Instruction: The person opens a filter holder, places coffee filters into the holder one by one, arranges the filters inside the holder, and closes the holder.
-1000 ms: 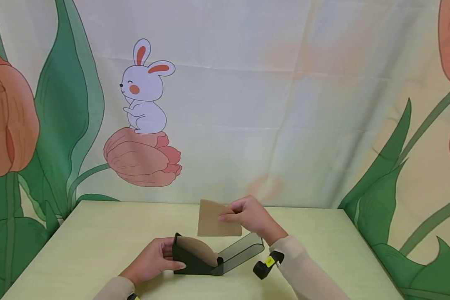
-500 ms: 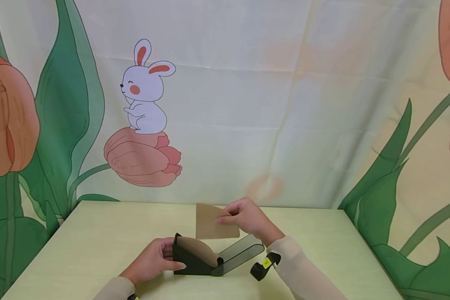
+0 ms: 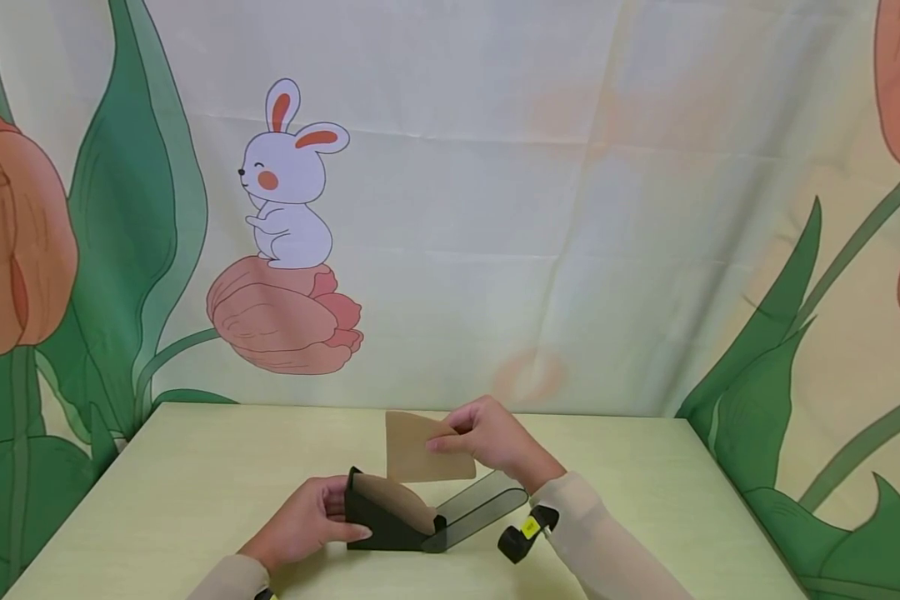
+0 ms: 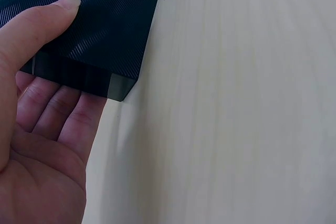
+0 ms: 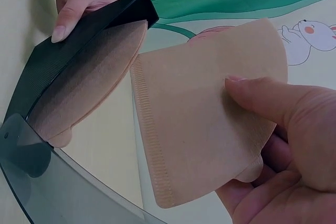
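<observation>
A black filter holder stands on the table, its smoky see-through lid swung out to the right. Brown paper coffee filters sit inside it. My left hand grips the holder's back end, thumb on the near side and fingers behind, as the left wrist view shows too. Above and behind the holder, my right hand pinches a brown coffee filter by its right side. In the right wrist view that filter has a crimped seam and a small tab, and its upper left corner appears close to the stacked filters.
The pale wooden table reaches back to a hanging cloth printed with a rabbit and tulips. A black wrist camera with a yellow label sits beside the right sleeve, close to the open lid.
My right hand has moved slightly left and down with the coffee filter, closer to the holder. My left hand and the holder have stayed in place.
</observation>
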The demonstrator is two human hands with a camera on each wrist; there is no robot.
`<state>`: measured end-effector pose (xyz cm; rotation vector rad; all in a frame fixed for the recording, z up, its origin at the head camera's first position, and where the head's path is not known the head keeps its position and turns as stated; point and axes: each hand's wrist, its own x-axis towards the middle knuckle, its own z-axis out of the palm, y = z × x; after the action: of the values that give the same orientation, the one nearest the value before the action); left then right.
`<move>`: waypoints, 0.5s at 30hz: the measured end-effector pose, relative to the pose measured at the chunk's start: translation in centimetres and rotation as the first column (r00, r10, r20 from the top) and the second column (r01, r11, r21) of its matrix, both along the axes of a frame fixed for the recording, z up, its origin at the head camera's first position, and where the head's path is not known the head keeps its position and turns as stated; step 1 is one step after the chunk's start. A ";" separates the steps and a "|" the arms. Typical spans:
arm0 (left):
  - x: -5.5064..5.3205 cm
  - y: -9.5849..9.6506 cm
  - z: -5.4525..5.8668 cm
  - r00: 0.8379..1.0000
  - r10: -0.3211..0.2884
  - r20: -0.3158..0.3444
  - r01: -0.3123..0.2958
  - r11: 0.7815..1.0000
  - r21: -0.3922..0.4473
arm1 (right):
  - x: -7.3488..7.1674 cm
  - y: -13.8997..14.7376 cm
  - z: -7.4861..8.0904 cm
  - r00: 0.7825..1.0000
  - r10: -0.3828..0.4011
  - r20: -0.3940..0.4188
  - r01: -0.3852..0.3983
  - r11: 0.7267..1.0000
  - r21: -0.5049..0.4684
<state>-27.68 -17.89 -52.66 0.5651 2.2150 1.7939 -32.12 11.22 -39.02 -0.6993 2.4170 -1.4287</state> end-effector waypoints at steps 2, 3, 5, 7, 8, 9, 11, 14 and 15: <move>0.0 0.0 -0.1 1.000 -0.001 -0.001 0.001 1.000 0.001 | 0.1 -0.1 0.0 1.000 0.007 -0.007 -0.007 1.000 0.004; 0.0 0.0 -0.1 1.000 -0.001 0.000 0.001 1.000 0.001 | 0.1 -0.1 0.0 1.000 0.008 -0.006 -0.008 1.000 0.004; 0.0 -0.1 -0.1 1.000 0.000 0.002 0.000 1.000 0.001 | 0.2 -0.2 -0.1 1.000 0.015 -0.007 -0.014 1.000 0.005; 0.0 -0.1 -0.1 1.000 -0.001 0.004 0.001 1.000 0.001 | 0.3 -0.3 -0.1 1.000 0.018 -0.012 -0.018 1.000 0.008; 0.0 -0.1 -0.1 1.000 -0.002 0.003 0.002 1.000 0.001 | 0.3 -0.3 -0.2 1.000 0.020 -0.013 -0.019 1.000 0.008; 0.0 0.0 -0.1 1.000 -0.003 0.003 0.003 1.000 0.001 | 0.3 -0.3 -0.3 1.000 0.022 -0.016 -0.022 1.000 0.007; 0.0 0.0 -0.1 1.000 -0.004 -0.001 0.004 1.000 -0.002 | 0.4 -0.4 -0.3 0.999 0.028 -0.025 -0.027 1.000 0.010; 0.0 0.0 -0.1 1.000 -0.002 -0.007 0.002 1.000 -0.008 | 0.4 -0.5 -0.5 0.999 0.036 -0.033 -0.035 0.999 0.014; 0.0 0.0 -0.1 1.000 0.000 -0.007 0.000 1.000 -0.010 | 0.4 -0.6 -0.5 0.999 0.038 -0.036 -0.038 0.999 0.014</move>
<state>-27.65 -17.90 -52.75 0.5709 2.2272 1.7827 -31.70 10.64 -39.51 -0.7703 2.4244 -1.3959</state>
